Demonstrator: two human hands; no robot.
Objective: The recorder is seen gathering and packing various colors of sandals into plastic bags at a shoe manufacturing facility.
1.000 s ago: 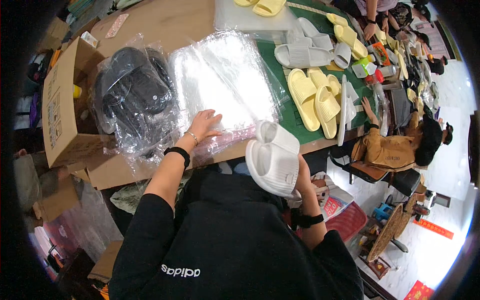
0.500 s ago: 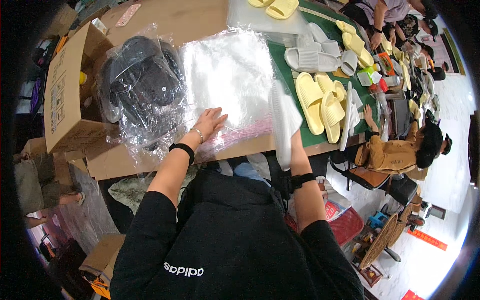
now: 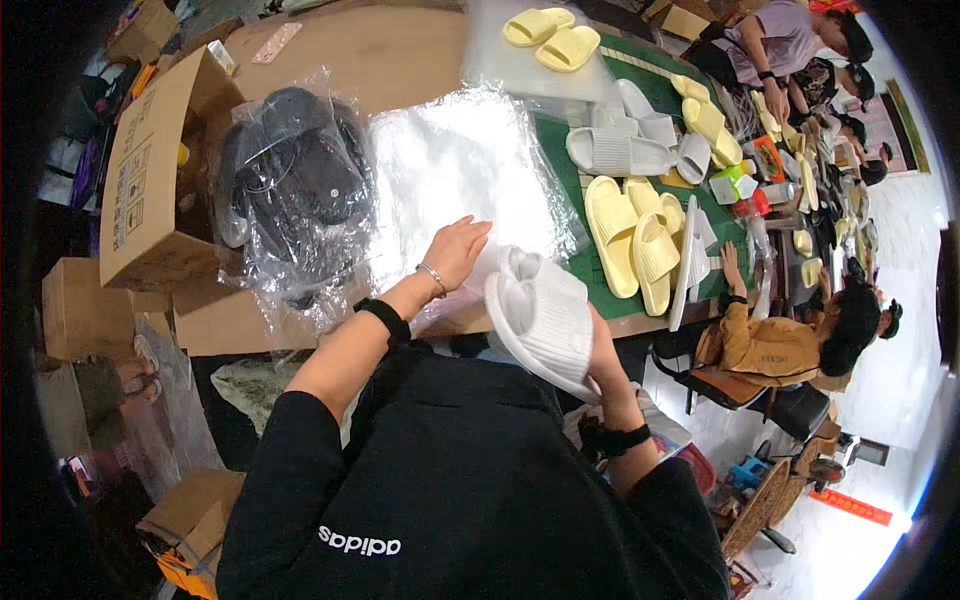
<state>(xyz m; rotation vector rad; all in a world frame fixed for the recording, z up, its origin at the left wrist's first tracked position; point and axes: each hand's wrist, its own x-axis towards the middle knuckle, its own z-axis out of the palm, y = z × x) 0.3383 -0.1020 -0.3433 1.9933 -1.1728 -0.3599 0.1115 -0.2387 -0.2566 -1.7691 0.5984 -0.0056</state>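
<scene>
My right hand [image 3: 604, 352] grips white ribbed slide slippers [image 3: 548, 312], tilted above the table's near edge; its fingers are mostly hidden behind them. Whether it is one slipper or a pair, I cannot tell for sure. My left hand [image 3: 460, 254] holds nothing, its fingers stretched out over the near part of a stack of clear plastic bags [image 3: 435, 170], just left of the slippers. Whether it touches the bags is unclear. To the right, yellow slides [image 3: 612, 235] and white slides [image 3: 620, 150] lie on a green mat [image 3: 570, 185].
Bagged black slippers [image 3: 300, 180] lie left of the bags, beside an open cardboard box [image 3: 150, 180]. More clear plastic sheets [image 3: 490, 65] sit at the back under two yellow slides [image 3: 568, 48]. A co-worker in a brown top [image 3: 765, 345] sits at the right; others work farther along.
The white slippers have swung left and turned, so their ribbed straps now show. My left hand has moved right over the bags. The whole view has shifted slightly.
</scene>
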